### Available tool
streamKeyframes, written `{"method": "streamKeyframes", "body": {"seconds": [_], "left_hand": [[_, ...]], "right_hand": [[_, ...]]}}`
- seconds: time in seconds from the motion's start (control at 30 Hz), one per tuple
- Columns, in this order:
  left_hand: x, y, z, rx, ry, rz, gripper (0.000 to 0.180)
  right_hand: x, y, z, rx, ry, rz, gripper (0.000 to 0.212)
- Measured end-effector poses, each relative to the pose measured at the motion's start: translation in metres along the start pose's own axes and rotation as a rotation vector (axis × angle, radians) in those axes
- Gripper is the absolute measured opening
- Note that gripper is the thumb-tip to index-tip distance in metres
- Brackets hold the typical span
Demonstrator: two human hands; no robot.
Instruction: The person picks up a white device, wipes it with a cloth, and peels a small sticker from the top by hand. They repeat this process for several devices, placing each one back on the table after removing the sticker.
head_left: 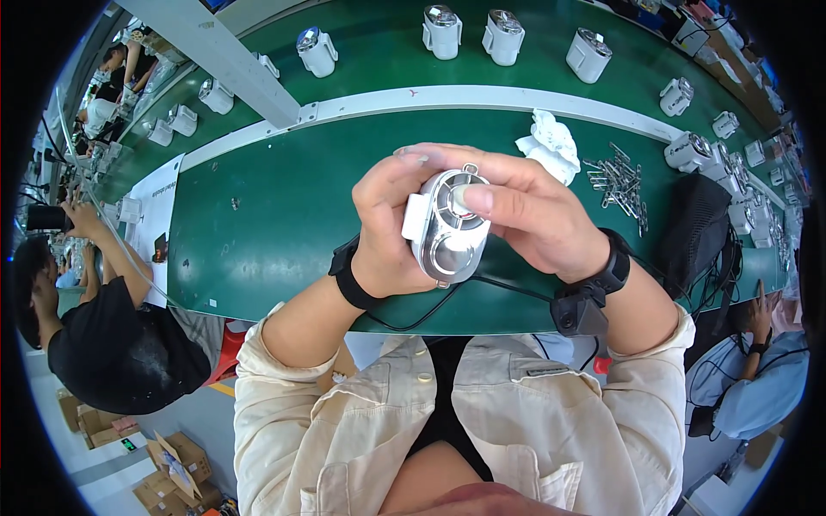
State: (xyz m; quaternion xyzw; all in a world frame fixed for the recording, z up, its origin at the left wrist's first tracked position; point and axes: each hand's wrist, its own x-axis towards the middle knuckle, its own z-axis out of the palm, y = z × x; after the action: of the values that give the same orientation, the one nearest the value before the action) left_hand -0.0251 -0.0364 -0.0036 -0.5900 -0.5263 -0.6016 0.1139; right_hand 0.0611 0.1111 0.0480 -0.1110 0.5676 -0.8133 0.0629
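Left hand and right hand holding a silver-topped oval device
Brace its body; set right thumb squarely over the twelve-o'clock ring.

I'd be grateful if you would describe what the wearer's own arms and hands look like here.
The left hand and right hand are ungloved. Cream shirt sleeves are rolled up, leaving both forearms bare. A black wrist strap circles the left wrist; another black band circles the right, beside a boxy black camera-like device with a thin black cable.
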Motion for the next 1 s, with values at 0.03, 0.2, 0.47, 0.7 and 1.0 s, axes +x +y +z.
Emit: {"method": "streamKeyframes", "body": {"seconds": [0.03,0.2,0.47,0.7,1.0], "left_hand": [[0.000,0.000,-0.001,-0.007,-0.015,-0.002,0.087],[0.000,0.003,-0.002,0.028,-0.017,-0.036,0.087],[-0.005,0.000,-0.003,0.057,-0.069,-0.067,0.095],[-0.007,-0.007,0.000,0.081,0.104,-0.308,0.105],[0.004,-0.008,-0.011,0.104,0.263,-0.516,0.103]], "right_hand": [[0.000,0.001,0.000,-0.028,0.009,-0.001,0.059],[0.002,0.003,-0.002,0.052,0.009,0.017,0.057],[0.000,0.005,-0.002,-0.012,0.039,-0.004,0.048],[0.028,0.016,-0.016,0.083,0.084,-0.023,0.041],[0.185,0.018,-0.103,-0.571,0.500,0.034,0.037]]}}
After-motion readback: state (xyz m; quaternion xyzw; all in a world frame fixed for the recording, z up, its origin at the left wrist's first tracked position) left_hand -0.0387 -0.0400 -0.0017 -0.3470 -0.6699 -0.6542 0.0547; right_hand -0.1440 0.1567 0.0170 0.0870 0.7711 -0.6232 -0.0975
